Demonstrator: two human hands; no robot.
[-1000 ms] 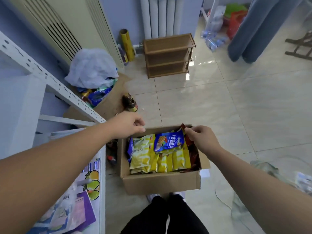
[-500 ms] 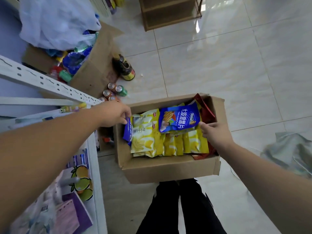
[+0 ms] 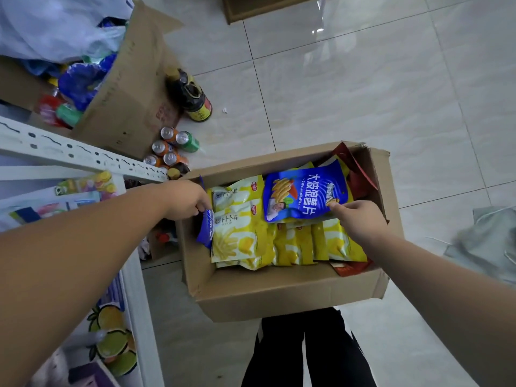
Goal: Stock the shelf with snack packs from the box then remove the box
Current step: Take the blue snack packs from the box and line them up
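Pale floor tiles (image 3: 363, 93), cardboard box (image 3: 279, 291), blue crisp pack (image 3: 301, 196) is pinched by right hand (image 3: 356, 219), second blue pack (image 3: 207, 229) is gripped by left hand (image 3: 185, 199)

Clear straight up from both grips through the brown cardboard box's (image 3: 279, 297) open top. Tight left of the left hand's (image 3: 187, 201) grip: white perforated metal shelf post (image 3: 83, 159). Beyond it, upright drink cans (image 3: 171, 157). Right of the right hand's (image 3: 354, 219) pinch, box wall, then pale floor tiles (image 3: 405, 107).

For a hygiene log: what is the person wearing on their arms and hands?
The left arm and right arm are bare, no sleeves showing. Left hand and right hand: no gloves, rings, watch or bracelet visible.
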